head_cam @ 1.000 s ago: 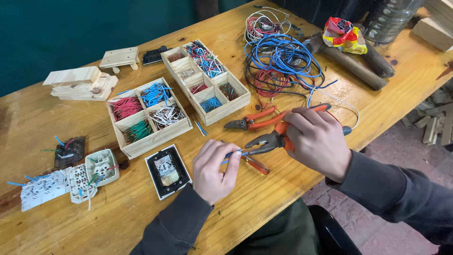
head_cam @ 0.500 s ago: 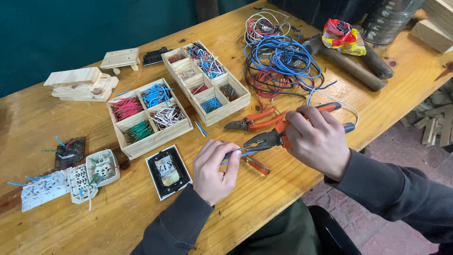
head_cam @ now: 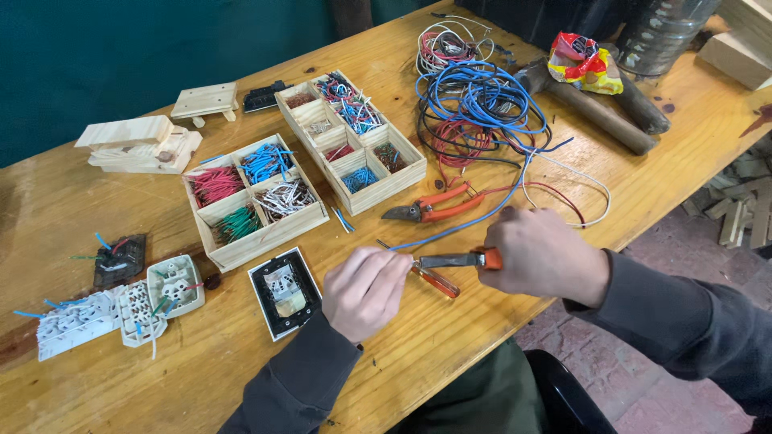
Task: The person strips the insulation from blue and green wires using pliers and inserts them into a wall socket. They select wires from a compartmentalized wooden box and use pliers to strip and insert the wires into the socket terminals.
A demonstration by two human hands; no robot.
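Gripping orange-handled pliers (head_cam: 450,260), the right hand (head_cam: 540,255) points their long axis leftward at the blue wire (head_cam: 474,220), whose near end the left hand (head_cam: 366,291) pinches; its length runs far-right to the wire coil (head_cam: 478,104).

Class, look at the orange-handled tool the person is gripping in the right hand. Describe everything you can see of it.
The orange-handled tool looks like pliers or wire strippers: dark metal jaws and shank, orange grips mostly hidden inside the right hand. It lies nearly level just above the wooden table, its tip pointing toward the left hand. A blue wire runs to its tip, where the left hand's fingers meet it. Whether the jaws bite the wire cannot be told.
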